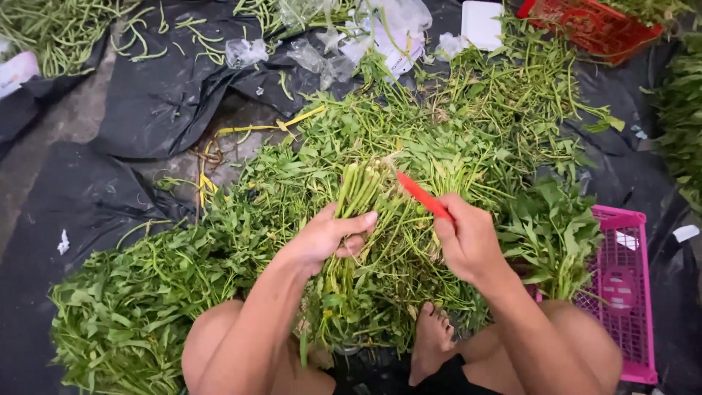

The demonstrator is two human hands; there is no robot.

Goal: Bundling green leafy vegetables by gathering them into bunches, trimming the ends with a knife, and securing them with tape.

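Note:
My left hand [327, 238] grips a bundle of green leafy stalks [360, 192] just below the cut stem ends, which point away from me. My right hand [466, 238] holds a thin red strip [422, 196] whose tip lies against the bundle's stems. Loose greens [468, 124] are heaped all around the bundle. My bare foot [431, 340] rests under the pile between my knees.
Black plastic sheeting [153, 95] covers the ground. A pink crate [629, 292] sits at the right, a red basket [589, 25] at the top right. Long beans [58, 29] lie at the top left, clear plastic bags [365, 33] and a white tray [482, 22] at the top.

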